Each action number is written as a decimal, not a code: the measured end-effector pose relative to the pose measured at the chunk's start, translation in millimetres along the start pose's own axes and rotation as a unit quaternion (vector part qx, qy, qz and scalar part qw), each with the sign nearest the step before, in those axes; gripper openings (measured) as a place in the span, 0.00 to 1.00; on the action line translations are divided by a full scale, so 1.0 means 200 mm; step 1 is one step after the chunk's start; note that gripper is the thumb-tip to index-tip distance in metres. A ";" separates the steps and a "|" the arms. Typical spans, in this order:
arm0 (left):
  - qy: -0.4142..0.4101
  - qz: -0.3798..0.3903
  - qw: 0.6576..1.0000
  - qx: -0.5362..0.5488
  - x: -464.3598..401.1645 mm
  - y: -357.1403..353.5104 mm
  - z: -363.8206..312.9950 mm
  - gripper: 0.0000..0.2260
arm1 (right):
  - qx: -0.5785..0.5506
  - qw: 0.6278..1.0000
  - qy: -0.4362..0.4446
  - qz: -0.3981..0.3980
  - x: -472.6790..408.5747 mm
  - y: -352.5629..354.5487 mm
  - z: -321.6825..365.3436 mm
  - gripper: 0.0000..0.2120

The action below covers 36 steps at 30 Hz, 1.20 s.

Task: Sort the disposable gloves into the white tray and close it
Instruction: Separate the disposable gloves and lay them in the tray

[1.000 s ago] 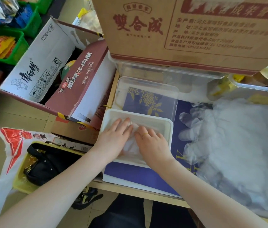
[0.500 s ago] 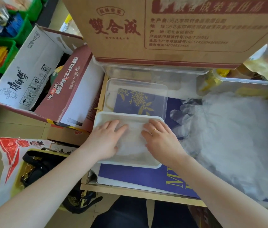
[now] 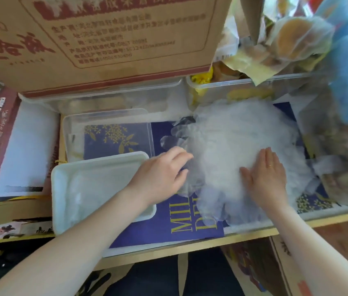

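Disposable gloves (image 3: 232,150) are lying in one big translucent heap on the right half of the blue printed sheet (image 3: 168,227), directly right of the white tray (image 3: 62,189), which is sitting at the near left of the table with a few gloves already flattened inside it. The heap is spreading roughly as wide as it is deep, so no clear long axis is showing; loose glove fingers are trailing off its left and near edges, toward the tray. The clear lid (image 3: 109,133) is lying just beyond the tray, on its far side, apart from both hands.

The left hand (image 3: 162,174) is reaching across the tray's right rim to the heap's left edge, its fingers bent and touching the film there; whether they are actually pinching a glove is something I cannot tell. The right hand (image 3: 267,176) is lying flat on top of the heap, fingers straight and together, pressing it down and holding nothing.

The left hand is the nearer one to the tray, so the carry would probably be a short move leftward while the right hand is steadying the pile.
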<state>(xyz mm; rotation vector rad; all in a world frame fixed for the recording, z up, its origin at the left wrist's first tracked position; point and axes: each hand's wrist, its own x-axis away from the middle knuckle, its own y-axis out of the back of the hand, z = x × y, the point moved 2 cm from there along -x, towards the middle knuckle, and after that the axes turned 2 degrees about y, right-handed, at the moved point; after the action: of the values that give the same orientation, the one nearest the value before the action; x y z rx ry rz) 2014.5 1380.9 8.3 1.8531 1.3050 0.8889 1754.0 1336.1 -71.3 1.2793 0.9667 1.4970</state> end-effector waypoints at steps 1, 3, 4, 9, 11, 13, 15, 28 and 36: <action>-0.010 0.002 1.000 -0.001 -0.03 -0.02 -0.03 0.17 | 0.002 1.000 -0.014 0.017 0.00 -0.01 -0.03 0.34; -0.020 -0.002 1.000 0.002 -0.09 -0.06 -0.08 0.16 | 0.000 1.000 -0.005 0.022 0.01 -0.02 -0.08 0.33; -0.011 -0.008 1.000 0.003 -0.12 -0.08 -0.10 0.14 | -0.004 1.000 0.013 0.006 0.02 -0.02 -0.09 0.30; 0.065 0.009 0.996 0.054 -0.23 -0.20 -0.12 0.15 | -0.070 0.987 0.080 -0.120 0.03 0.00 -0.04 0.12; 0.113 0.018 0.990 0.084 -0.28 -0.24 -0.12 0.18 | -0.118 0.981 0.076 -0.134 0.02 0.02 -0.02 0.06; 0.186 0.019 0.973 0.136 -0.32 -0.26 -0.14 0.23 | -0.202 0.970 0.081 -0.106 0.02 0.04 -0.02 0.06; 0.247 -0.006 0.944 0.219 -0.35 -0.27 -0.17 0.26 | -0.282 0.948 0.121 -0.081 0.04 0.07 -0.04 0.10; 0.186 -0.161 0.852 0.463 -0.42 -0.21 -0.30 0.10 | -0.594 0.802 0.047 0.039 0.05 0.34 -0.11 0.19; 0.271 -0.201 0.824 0.455 -0.35 -0.23 -0.27 0.10 | -0.630 0.776 0.034 -0.014 -0.01 0.42 -0.10 0.07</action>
<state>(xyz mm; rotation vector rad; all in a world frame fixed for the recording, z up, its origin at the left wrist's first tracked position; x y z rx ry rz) 1929.8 1334.1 -12.4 1.8622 2.7264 0.5985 1721.5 1311.2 4.3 0.1997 -0.1254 1.6388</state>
